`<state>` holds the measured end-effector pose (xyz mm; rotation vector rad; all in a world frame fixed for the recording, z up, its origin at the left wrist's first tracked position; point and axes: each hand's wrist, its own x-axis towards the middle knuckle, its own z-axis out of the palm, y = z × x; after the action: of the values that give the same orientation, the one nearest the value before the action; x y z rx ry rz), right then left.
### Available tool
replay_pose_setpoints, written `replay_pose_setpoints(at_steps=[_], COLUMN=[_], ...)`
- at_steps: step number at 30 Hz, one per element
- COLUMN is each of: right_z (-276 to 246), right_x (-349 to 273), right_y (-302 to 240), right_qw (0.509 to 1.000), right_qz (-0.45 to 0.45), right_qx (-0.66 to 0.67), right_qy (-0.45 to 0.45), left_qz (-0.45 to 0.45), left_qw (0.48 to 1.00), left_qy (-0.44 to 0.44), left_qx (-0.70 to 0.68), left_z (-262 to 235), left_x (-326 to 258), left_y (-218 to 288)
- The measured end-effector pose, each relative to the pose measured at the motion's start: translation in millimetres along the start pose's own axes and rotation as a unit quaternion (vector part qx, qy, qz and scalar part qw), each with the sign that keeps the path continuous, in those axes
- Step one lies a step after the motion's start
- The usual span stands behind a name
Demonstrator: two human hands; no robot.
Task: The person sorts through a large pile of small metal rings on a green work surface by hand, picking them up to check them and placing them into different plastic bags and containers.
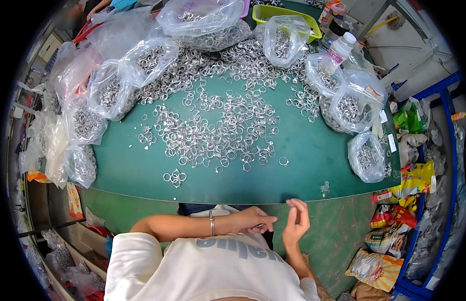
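left hand (253, 219): below the table edge at the person's lap, fingers pressed together and pointing right; cannot tell if it grips anything
right hand (296, 223): just beside the left, palm up, fingers loosely curled, tips apart
bracelet (212, 223): metal, on left wrist
rings (218, 128): loose silver pile mid-table, well apart from both hands
table (313, 160): green top
bags (108, 93): clear plastic, full of rings, lining far edge and both sides
bottle (340, 49): white cap, far right
tray (273, 12): yellow-green, far edge

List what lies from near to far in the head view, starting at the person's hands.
Left hand and right hand → bare front strip of the green table → loose heap of metal rings → clear bag of rings → yellow-green tray.
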<state>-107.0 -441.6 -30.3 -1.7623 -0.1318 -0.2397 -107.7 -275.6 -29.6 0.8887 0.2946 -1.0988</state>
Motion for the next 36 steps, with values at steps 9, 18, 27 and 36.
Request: replay_pose_setpoints(at_steps=[9, 18, 27, 36], right_z=[52.1, 61.5, 82.6, -3.8], right_x=[39.7, 60.8, 54.1, 102.7], right_y=[-34.5, -8.3, -50.0, -9.2], right_qw=[0.806, 0.989, 0.712, 0.742], right_qz=[0.357, -0.009, 0.432, 0.312], right_qx=[0.468, -0.058, 0.551, 0.588], right_qy=[0.051, -0.139, -0.054, 0.079], left_qz=[0.571, 0.082, 0.524, 0.682], left_qw=[0.73, 0.973, 0.736, 0.641], left_qy=[0.285, 0.101, 0.318, 0.194], left_qx=[0.245, -0.189, 0.288, 0.293], left_z=[32.3, -18.5, 19.4, 2.1], left_x=[47.8, -52.3, -14.6, -33.6], left_y=[26.2, 11.6, 44.6, 61.9])
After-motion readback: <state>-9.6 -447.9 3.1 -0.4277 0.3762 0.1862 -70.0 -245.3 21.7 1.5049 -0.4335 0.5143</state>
